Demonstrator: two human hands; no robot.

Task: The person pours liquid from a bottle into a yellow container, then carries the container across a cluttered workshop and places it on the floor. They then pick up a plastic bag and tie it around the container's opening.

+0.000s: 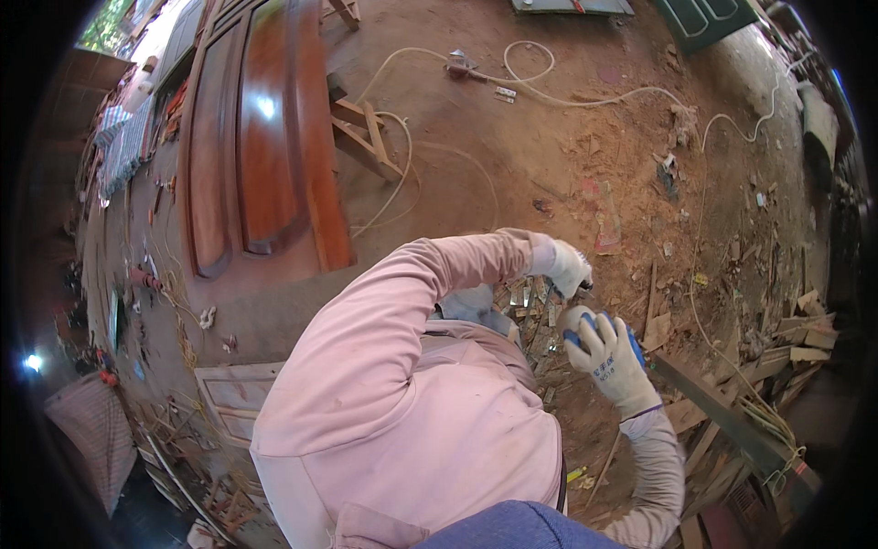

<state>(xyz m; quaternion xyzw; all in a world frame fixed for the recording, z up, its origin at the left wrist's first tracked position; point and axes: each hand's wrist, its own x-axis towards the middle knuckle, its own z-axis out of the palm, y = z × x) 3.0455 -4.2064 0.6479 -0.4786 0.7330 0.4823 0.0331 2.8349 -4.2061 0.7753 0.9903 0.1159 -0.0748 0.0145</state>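
Note:
My left hand, in a whitish work glove, reaches across from the left in a pinkish sleeve. Its fingers are curled at a small dark thing whose kind I cannot make out. Close below it is my right hand, in a white glove with blue finger patches. Its fingers are bent round a pale, rounded object, partly hidden by the glove. Beneath both hands, small metal pieces and scraps lie scattered on the dirt floor.
A large glossy brown wooden door rests on a wooden trestle at the upper left. A pale hose winds over the ground. To the right, a long dark beam lies among wood offcuts. Green panels stand far off.

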